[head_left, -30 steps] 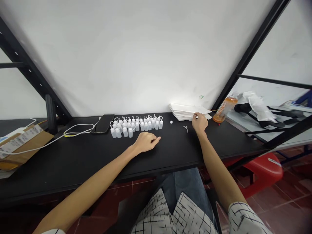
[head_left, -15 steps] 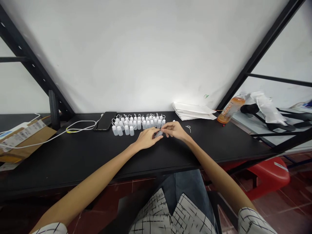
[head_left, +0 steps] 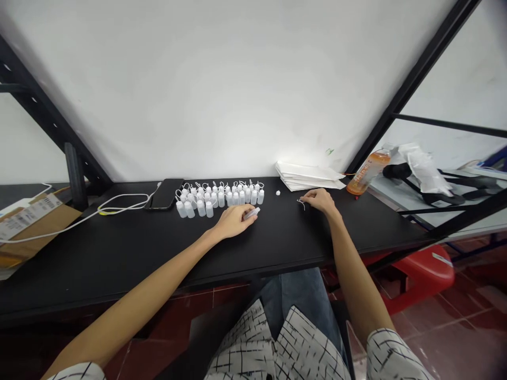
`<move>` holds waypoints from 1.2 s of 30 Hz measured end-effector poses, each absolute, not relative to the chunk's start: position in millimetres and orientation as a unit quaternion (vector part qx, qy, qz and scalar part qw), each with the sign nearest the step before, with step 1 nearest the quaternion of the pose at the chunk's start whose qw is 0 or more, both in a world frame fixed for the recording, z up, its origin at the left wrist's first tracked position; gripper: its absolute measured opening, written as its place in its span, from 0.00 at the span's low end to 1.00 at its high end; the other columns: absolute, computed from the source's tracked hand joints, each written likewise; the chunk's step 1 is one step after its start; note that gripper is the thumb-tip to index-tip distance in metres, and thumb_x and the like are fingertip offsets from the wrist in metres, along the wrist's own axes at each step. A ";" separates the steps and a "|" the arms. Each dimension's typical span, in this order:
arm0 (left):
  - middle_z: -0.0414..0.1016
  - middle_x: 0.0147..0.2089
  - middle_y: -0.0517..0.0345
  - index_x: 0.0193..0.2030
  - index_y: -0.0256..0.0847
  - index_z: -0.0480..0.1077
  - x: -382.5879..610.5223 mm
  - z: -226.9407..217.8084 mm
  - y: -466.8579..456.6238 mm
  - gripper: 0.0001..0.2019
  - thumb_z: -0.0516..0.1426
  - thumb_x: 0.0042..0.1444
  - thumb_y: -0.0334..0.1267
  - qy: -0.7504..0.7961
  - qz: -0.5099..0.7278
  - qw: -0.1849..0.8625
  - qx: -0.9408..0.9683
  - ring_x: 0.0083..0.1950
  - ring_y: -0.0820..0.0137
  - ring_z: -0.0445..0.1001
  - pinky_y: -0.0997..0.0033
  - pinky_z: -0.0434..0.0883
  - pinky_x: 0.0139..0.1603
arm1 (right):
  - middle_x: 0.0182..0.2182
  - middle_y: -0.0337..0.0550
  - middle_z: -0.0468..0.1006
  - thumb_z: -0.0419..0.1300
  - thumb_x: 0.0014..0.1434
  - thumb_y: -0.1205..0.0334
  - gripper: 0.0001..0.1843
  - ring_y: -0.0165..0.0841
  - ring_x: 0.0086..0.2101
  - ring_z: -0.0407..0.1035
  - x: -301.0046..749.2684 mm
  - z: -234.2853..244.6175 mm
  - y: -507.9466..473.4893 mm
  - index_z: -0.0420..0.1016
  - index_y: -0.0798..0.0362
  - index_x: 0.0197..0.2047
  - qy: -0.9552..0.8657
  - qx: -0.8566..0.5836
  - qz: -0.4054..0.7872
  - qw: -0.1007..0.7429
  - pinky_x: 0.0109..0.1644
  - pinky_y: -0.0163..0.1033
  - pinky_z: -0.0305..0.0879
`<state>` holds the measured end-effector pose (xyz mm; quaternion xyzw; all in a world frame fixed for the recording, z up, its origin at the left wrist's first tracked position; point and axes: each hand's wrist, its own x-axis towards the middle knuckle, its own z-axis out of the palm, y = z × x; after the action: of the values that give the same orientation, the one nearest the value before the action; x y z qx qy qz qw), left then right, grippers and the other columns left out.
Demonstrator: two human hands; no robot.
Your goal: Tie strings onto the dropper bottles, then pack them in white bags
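Note:
My left hand (head_left: 233, 221) rests on the black tabletop (head_left: 285, 243), shut on a small white plastic dropper bottle (head_left: 252, 213) that lies tilted across its fingertips. Just beyond it stand several matching bottles with looped tethers (head_left: 219, 199), packed in rows. My right hand (head_left: 320, 202) is to the right, its fingertips at a thin white plastic loop (head_left: 301, 204); I cannot tell if they pinch it. A small white cap (head_left: 278, 193) lies between my hands, farther back.
A stack of white papers (head_left: 309, 177) and an orange drink bottle (head_left: 366, 173) stand at the back right. A black phone (head_left: 164, 193) and a white cable (head_left: 119, 203) lie left of the rows. A cardboard parcel (head_left: 27, 221) sits at the far left.
My hands have moved apart from where they met over the small bottle. My right hand has gone right to the white loop, and the bottle stays in my left hand.

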<state>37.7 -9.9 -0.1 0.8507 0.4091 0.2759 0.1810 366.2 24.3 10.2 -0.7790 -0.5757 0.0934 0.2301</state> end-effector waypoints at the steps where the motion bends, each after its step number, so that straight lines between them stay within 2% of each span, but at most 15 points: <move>1: 0.76 0.31 0.59 0.40 0.42 0.74 37.6 0.2 -10.1 0.12 0.54 0.58 0.45 0.409 0.277 0.180 0.851 0.30 0.69 0.71 0.70 0.64 0.32 | 0.32 0.41 0.81 0.66 0.49 0.52 0.09 0.38 0.36 0.73 366.4 9.2 24.5 0.82 0.48 0.30 -0.582 -0.775 0.106 0.220 0.37 0.38 0.61; 8: 0.77 0.33 0.60 0.40 0.43 0.74 37.9 2.0 -11.4 0.11 0.54 0.59 0.45 0.407 0.267 0.178 0.855 0.31 0.68 0.72 0.70 0.64 0.32 | 0.28 0.40 0.80 0.66 0.50 0.56 0.07 0.35 0.33 0.73 353.9 0.5 29.8 0.81 0.50 0.28 -0.628 -0.737 0.099 0.232 0.35 0.36 0.61; 13: 0.77 0.36 0.58 0.42 0.43 0.74 38.2 -0.5 -10.3 0.11 0.54 0.59 0.45 0.404 0.276 0.161 0.857 0.32 0.68 0.72 0.70 0.63 0.31 | 0.27 0.41 0.80 0.64 0.50 0.56 0.10 0.33 0.32 0.72 343.3 -7.3 33.6 0.81 0.53 0.30 -0.678 -0.673 0.143 0.256 0.37 0.34 0.62; 18: 0.78 0.41 0.57 0.45 0.43 0.73 38.7 -1.7 -9.9 0.12 0.53 0.60 0.44 0.400 0.283 0.152 0.858 0.34 0.68 0.71 0.69 0.65 0.34 | 0.28 0.40 0.80 0.62 0.50 0.61 0.09 0.31 0.31 0.71 341.3 -9.8 34.3 0.82 0.54 0.34 -0.710 -0.626 0.177 0.269 0.38 0.34 0.63; 21: 0.77 0.43 0.57 0.46 0.43 0.73 39.1 -0.3 -11.1 0.13 0.53 0.60 0.45 0.406 0.271 0.159 0.858 0.34 0.68 0.71 0.69 0.67 0.36 | 0.28 0.39 0.80 0.61 0.50 0.63 0.10 0.31 0.31 0.71 341.9 -10.4 34.5 0.81 0.53 0.35 -0.709 -0.635 0.149 0.269 0.38 0.34 0.63; 25: 0.76 0.43 0.56 0.48 0.42 0.73 39.5 0.2 -12.6 0.14 0.52 0.61 0.45 0.408 0.271 0.153 0.858 0.36 0.68 0.71 0.68 0.67 0.38 | 0.33 0.39 0.82 0.61 0.51 0.63 0.10 0.32 0.33 0.72 338.7 -11.9 34.7 0.81 0.50 0.37 -0.703 -0.658 0.094 0.253 0.38 0.35 0.63; 31: 0.75 0.46 0.56 0.49 0.41 0.72 39.3 -3.0 -11.2 0.15 0.53 0.62 0.45 0.404 0.276 0.147 0.860 0.36 0.68 0.71 0.67 0.67 0.39 | 0.35 0.40 0.82 0.61 0.53 0.62 0.07 0.34 0.34 0.72 334.1 -14.7 35.6 0.80 0.50 0.35 -0.697 -0.672 0.063 0.244 0.39 0.36 0.62; 33: 0.75 0.45 0.56 0.49 0.42 0.73 39.2 -3.2 -10.8 0.15 0.53 0.62 0.45 0.402 0.276 0.144 0.861 0.36 0.68 0.71 0.67 0.67 0.38 | 0.34 0.41 0.81 0.61 0.53 0.61 0.07 0.33 0.32 0.71 334.6 -13.9 35.5 0.80 0.51 0.34 -0.692 -0.668 0.065 0.266 0.37 0.36 0.62; 36: 0.75 0.44 0.56 0.49 0.42 0.73 39.6 -2.3 -11.2 0.15 0.53 0.62 0.45 0.401 0.275 0.143 0.862 0.36 0.68 0.72 0.68 0.67 0.37 | 0.25 0.40 0.77 0.61 0.54 0.56 0.10 0.30 0.25 0.67 333.2 -9.3 33.3 0.78 0.53 0.33 -0.677 -0.635 0.127 0.350 0.33 0.36 0.61</move>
<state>39.6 -11.2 -2.3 0.8620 0.4010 0.2750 0.1429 333.2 33.3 -9.3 -0.6349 -0.6772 0.1270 0.3495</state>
